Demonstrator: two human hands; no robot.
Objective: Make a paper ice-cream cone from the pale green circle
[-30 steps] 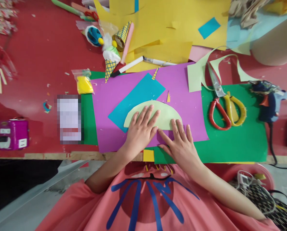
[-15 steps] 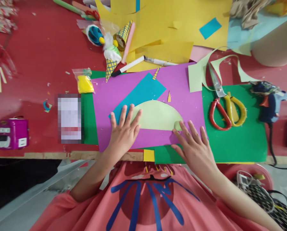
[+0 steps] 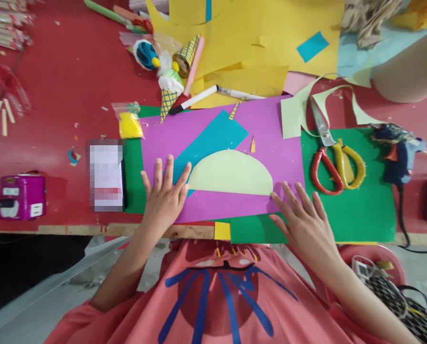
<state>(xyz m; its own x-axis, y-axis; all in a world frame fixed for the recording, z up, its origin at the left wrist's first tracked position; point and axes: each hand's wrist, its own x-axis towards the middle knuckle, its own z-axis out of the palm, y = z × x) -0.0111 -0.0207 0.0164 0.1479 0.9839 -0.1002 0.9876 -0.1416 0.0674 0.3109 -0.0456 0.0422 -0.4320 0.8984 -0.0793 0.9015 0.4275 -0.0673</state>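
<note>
Head view, and from where I stand I look down on a red table point(image 3: 73, 86) with two bare hands at its near edge. Between them a pale green half-circle of paper point(image 3: 231, 172) lies flat, its straight edge toward the person and its curve pointing away. It rests on a purple sheet point(image 3: 274, 119) and covers part of a blue strip point(image 3: 211, 138) set at a slant. The left hand point(image 3: 164, 193) is palm down, fingers spread wide and gripping nothing, with the index fingertip and thumb just beside the half-circle's left corner. The right hand point(image 3: 304, 215) is spread wide too, holding nothing, its index fingertip at the opposite corner; from above I can't quite tell whether it presses the paper or only hovers. Beneath the purple paper runs a green sheet point(image 3: 371, 215), and on it, right of the hands, lie scissors with one red and one yellow handle point(image 3: 321, 169), near a pale green offcut point(image 3: 291, 117). A blue glue gun point(image 3: 401, 153) lies farther right. Toward the far side I see a white marker point(image 3: 199, 97), a small ice-cream cone model point(image 3: 169, 98) and, to the left, a clear bag of something yellow point(image 3: 130, 125).
</note>
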